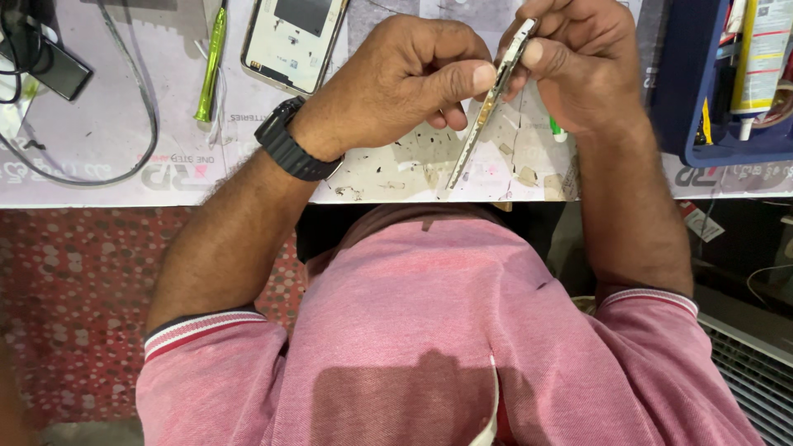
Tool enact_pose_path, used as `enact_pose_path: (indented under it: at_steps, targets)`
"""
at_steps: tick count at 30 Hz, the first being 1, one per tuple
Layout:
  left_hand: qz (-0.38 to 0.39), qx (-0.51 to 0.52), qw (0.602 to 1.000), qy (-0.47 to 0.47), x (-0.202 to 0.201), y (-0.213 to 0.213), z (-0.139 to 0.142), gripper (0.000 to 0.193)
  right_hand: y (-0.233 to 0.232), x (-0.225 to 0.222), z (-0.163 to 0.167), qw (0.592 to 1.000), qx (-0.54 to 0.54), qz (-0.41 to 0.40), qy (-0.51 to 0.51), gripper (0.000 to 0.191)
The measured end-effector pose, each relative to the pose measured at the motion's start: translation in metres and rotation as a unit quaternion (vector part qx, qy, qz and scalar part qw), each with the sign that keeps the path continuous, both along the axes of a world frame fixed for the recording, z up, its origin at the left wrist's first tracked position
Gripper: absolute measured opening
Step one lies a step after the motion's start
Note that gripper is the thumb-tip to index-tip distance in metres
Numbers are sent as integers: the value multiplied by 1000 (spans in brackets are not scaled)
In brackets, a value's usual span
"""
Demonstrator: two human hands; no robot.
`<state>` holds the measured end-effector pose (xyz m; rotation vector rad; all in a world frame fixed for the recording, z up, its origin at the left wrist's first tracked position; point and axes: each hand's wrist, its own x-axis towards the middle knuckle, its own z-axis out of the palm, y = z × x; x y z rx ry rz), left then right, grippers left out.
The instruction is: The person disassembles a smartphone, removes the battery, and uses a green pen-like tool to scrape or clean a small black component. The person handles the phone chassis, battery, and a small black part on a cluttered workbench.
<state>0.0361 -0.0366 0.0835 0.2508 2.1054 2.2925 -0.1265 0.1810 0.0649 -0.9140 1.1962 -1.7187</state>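
Phone frame (493,91) edge-on, pinched between left hand (396,83) and right hand (582,62)

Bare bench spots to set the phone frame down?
Free: mat between cable loop and green screwdriver; scuffed strip under both hands. Crowded: opened phone top centre, blue tray right.

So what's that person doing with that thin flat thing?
A person in a pink shirt holds a thin phone panel edge-on above the worktable. The left hand pinches it with the thumb, and the right hand grips its upper end. An opened phone and a green screwdriver lie on the table nearby.
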Motion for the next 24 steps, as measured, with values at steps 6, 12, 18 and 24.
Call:
enact_pose_path:
  at_steps: [6,12,18,24]
  targets:
    - [4,14,1000,-21,-2,-2,0,31,4,4,3,999,9,-39,-31,21]
    - [4,8,1000,8,-4,-4,-5,17,6,9,11,992,-5,-83,-92,9]
    - [-32,32,999,-4,-12,-2,-13,26,3,7,22,988,9,-133,-73,17]
    - [-62,66,996,-23,-19,-5,-12,29,5,-3,20,991,6,-131,-39,22]
